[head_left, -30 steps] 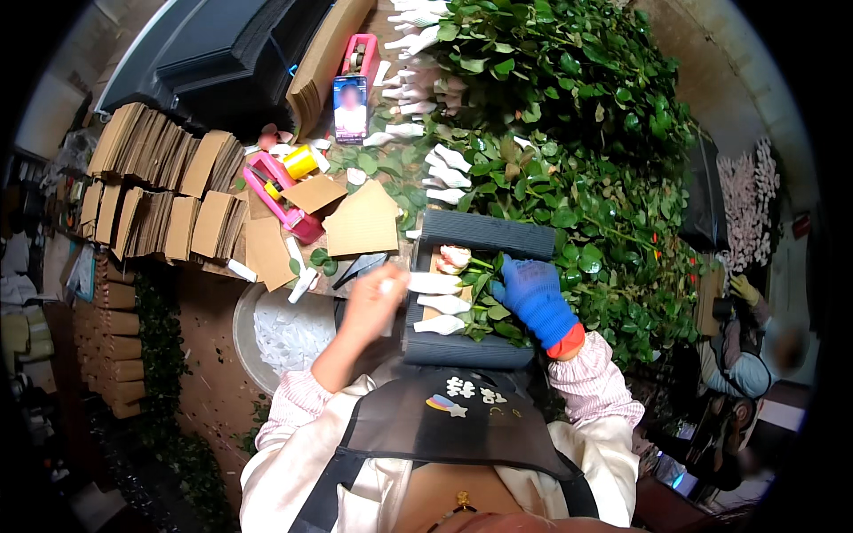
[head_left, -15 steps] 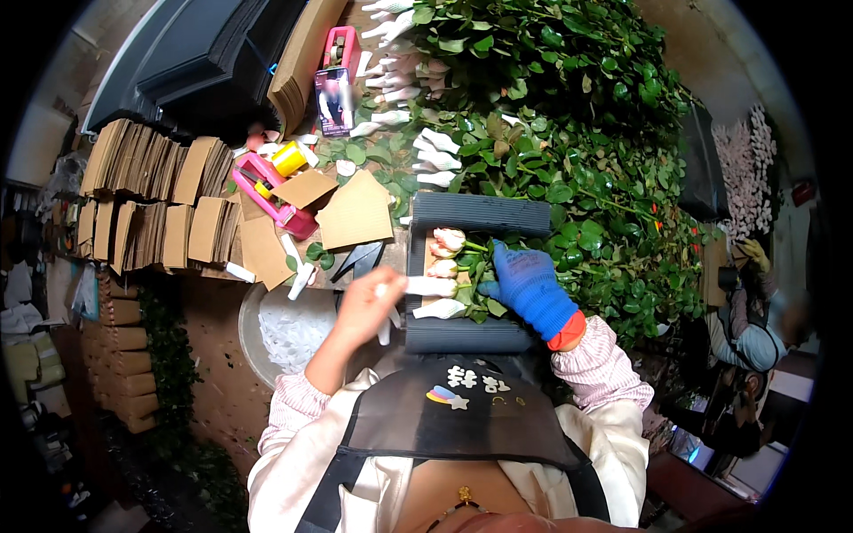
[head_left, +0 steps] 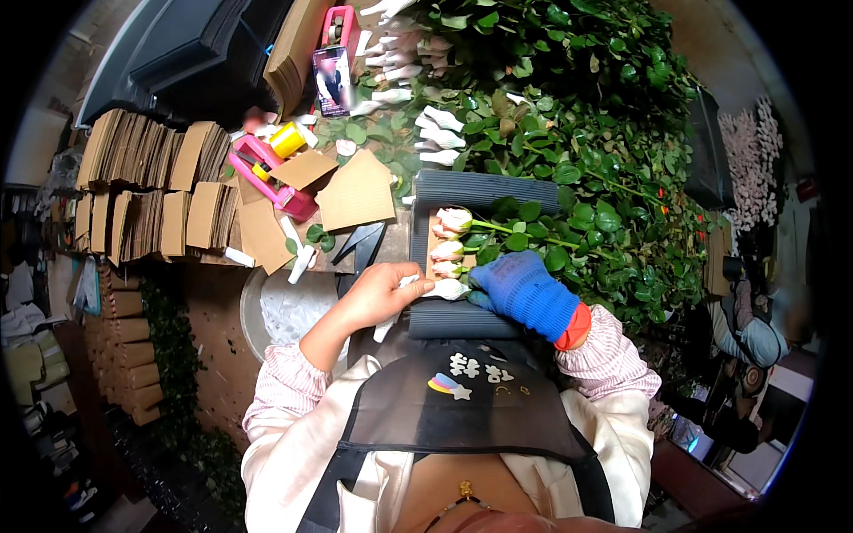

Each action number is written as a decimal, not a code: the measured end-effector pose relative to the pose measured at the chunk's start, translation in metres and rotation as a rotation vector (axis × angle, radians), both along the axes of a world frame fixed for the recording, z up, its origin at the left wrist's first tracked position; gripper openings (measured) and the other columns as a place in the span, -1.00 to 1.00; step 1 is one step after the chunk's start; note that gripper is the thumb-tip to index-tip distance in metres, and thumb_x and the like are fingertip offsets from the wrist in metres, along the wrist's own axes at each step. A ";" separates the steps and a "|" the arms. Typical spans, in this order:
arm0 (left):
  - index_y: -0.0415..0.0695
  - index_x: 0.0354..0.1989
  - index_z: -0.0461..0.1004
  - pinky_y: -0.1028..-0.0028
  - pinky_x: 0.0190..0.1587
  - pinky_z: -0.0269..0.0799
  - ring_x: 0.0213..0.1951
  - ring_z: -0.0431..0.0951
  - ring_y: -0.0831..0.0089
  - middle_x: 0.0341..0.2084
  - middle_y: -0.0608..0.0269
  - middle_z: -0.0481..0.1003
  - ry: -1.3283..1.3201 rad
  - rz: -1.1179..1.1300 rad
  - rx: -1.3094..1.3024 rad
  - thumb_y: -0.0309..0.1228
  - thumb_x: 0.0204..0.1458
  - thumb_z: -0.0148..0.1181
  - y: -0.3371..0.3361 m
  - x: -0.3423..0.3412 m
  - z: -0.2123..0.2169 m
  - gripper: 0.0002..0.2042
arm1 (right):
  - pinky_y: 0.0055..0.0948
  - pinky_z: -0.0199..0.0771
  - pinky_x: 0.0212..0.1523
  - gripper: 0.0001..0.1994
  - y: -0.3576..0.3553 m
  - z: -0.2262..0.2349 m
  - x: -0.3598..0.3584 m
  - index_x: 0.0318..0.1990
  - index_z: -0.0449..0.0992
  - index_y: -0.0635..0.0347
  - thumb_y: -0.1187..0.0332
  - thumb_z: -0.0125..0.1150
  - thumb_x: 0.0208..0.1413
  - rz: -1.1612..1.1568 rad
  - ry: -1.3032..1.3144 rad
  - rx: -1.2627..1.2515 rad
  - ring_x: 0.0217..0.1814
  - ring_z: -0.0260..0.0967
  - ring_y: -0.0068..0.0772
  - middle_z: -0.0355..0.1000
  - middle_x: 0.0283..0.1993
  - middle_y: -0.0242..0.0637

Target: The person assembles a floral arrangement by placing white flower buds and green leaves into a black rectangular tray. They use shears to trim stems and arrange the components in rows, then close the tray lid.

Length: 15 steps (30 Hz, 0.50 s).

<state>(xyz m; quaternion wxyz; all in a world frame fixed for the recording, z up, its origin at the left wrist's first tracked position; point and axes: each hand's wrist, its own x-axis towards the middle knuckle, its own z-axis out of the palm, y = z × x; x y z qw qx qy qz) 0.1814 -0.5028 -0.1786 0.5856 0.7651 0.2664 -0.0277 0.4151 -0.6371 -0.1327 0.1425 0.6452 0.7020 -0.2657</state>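
My bare left hand (head_left: 391, 291) is closed, its thumb and fingers pinching the tip of a white sleeve (head_left: 449, 289) that covers a rose bud. Another bit of white sleeve shows between its fingers. My right hand (head_left: 520, 286), in a blue knitted glove, is closed around the base of that same bud; its fingertips are partly hidden. Just beyond, uncovered pink-and-cream roses (head_left: 452, 222) lie in a column on brown cardboard, inside a dark corrugated sheet (head_left: 487, 189). Their leafy stems point right.
Leafy rose stems (head_left: 613, 169) are heaped at right, several with white-sleeved heads (head_left: 440, 138). Left are scissors (head_left: 362, 244), cardboard pieces (head_left: 357, 191), a pink tape dispenser (head_left: 275, 182) and cardboard stacks (head_left: 133, 151). A phone (head_left: 332, 82) stands farther back. A tub (head_left: 258, 311) holds white scraps.
A third rose is now bare, its white sleeve pulled off. My left hand has come right to the nearest covered bud, and my gloved hand has shifted nearer me onto it.
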 end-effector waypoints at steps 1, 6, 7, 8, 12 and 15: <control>-0.18 -0.23 0.63 0.19 -0.26 0.49 -0.37 0.62 0.02 -0.46 -0.07 0.58 0.006 0.037 0.013 -0.12 0.28 0.29 -0.004 0.000 0.003 -0.68 | -0.01 0.59 -0.24 -0.68 0.001 -0.004 -0.001 -0.13 0.63 -0.11 -0.10 0.21 0.27 0.018 -0.001 0.006 -0.24 0.64 -0.01 0.63 -0.31 -0.20; -0.20 -0.21 0.64 0.33 -0.30 0.46 -0.45 0.53 0.35 -0.49 0.07 0.58 -0.092 0.243 0.188 -0.23 0.29 0.30 -0.014 -0.038 0.006 -0.75 | 0.01 0.59 -0.24 -0.71 0.004 -0.008 0.001 -0.17 0.61 -0.06 -0.03 0.19 0.30 0.085 0.047 0.038 -0.23 0.64 -0.02 0.62 -0.31 -0.17; -0.18 -0.23 0.64 0.24 -0.30 0.49 -0.44 0.57 0.18 -0.48 0.00 0.58 0.019 0.211 0.208 -0.21 0.26 0.32 -0.001 -0.052 0.018 -0.75 | 0.01 0.60 -0.24 -0.73 0.002 -0.008 0.001 -0.18 0.60 -0.05 0.00 0.18 0.30 0.083 0.058 0.044 -0.23 0.64 -0.03 0.61 -0.31 -0.18; -0.16 -0.25 0.63 0.15 -0.30 0.51 -0.43 0.62 0.01 -0.48 -0.08 0.58 0.136 0.186 0.228 -0.19 0.22 0.33 0.014 -0.070 0.035 -0.75 | 0.00 0.60 -0.24 -0.74 0.001 -0.008 0.000 -0.19 0.59 -0.04 0.02 0.17 0.31 0.088 0.076 0.051 -0.23 0.64 -0.04 0.61 -0.31 -0.18; -0.07 -0.22 0.69 0.09 0.05 0.41 -0.15 0.57 0.12 -0.32 0.10 0.61 0.494 -0.057 0.805 -0.21 0.02 0.47 0.020 -0.117 0.036 -0.75 | -0.05 0.63 -0.20 -0.83 0.008 -0.008 -0.007 -0.14 0.60 -0.03 0.19 0.12 0.32 0.144 0.004 -0.070 -0.14 0.66 -0.07 0.64 -0.24 -0.20; 0.00 0.03 0.65 0.09 0.27 0.19 0.10 0.46 0.13 -0.08 0.21 0.58 0.191 0.060 0.830 -0.25 0.04 0.44 0.007 -0.089 0.006 -0.64 | -0.07 0.66 -0.16 -0.82 0.020 0.005 -0.014 -0.08 0.62 -0.02 0.29 0.09 0.32 0.191 -0.040 -0.145 -0.05 0.68 -0.11 0.67 -0.16 -0.22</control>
